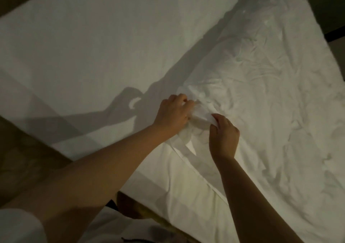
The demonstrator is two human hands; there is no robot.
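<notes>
A white duvet (261, 86) lies crumpled over the right half of a bed, its hemmed edge running diagonally from lower right toward the middle. My left hand (172, 112) grips a bunched fold of the duvet's edge near the centre of the view, fingers curled into the cloth. Just to the right, my right hand (223, 132) pinches the same bunch of fabric from the other side. Between the two hands a short twist of white cloth (200, 116) is stretched. Both forearms reach in from the bottom of the view.
The bare white mattress sheet (93, 46) covers the left and upper part of the bed, with my arm's shadow across it. A brownish floor (20, 158) shows along the bed's near left edge. Dark surroundings lie at the top corners.
</notes>
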